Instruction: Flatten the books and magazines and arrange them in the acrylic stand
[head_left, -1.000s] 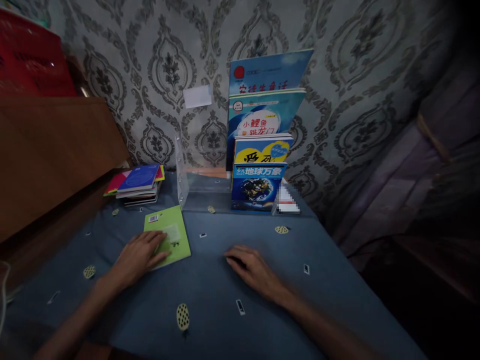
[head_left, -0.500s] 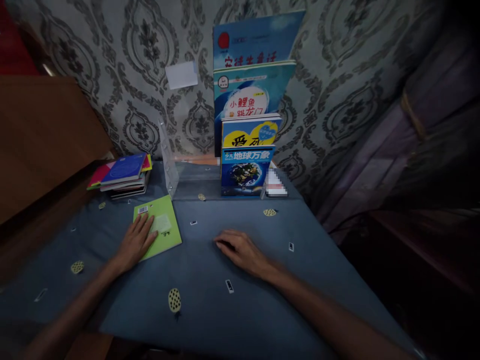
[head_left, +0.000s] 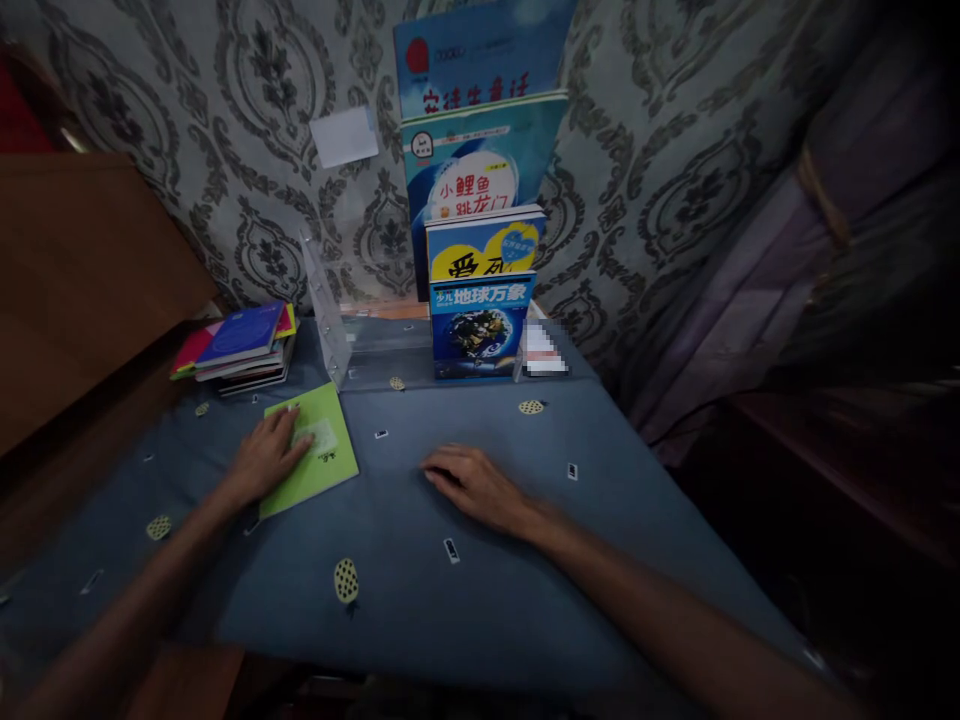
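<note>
"Where is the green booklet (head_left: 322, 468)?"

"Under the left hand (head_left: 264, 452), flat on the table (head_left: 397, 560). Most of the cover shows to the right of those fingers."

"Are they gripping it?"

"No, they lie over the cover, close together and slightly bent, with the thumb held away from them, over the pale patch. How hard they press, I can't tell."

"And the right hand (head_left: 474, 487)?"

"Well apart from the booklet, over to its right. The fingers curl loosely toward the thumb, a dark gap between, with nothing visible in them."

"How would the booklet handle?"

"Light, I'd judge, since it looks thin. It's probably paper, so it should flop if raised by one corner. The cover may be slick, but I can't make out its finish."

"Where would you take hold?"

"At the edge facing the right fingers, which is uncovered. Near its middle, thumb above and fingers beneath, it should droop least. Tugging against the left hand's weight could crease the cover."

"What else is near?"

"Beyond the left fingers, a stack of books (head_left: 246, 342); ahead and to their right, a clear stand (head_left: 327, 320). Straight ahead of the right fingers stand the upright books (head_left: 480, 335)."
</note>
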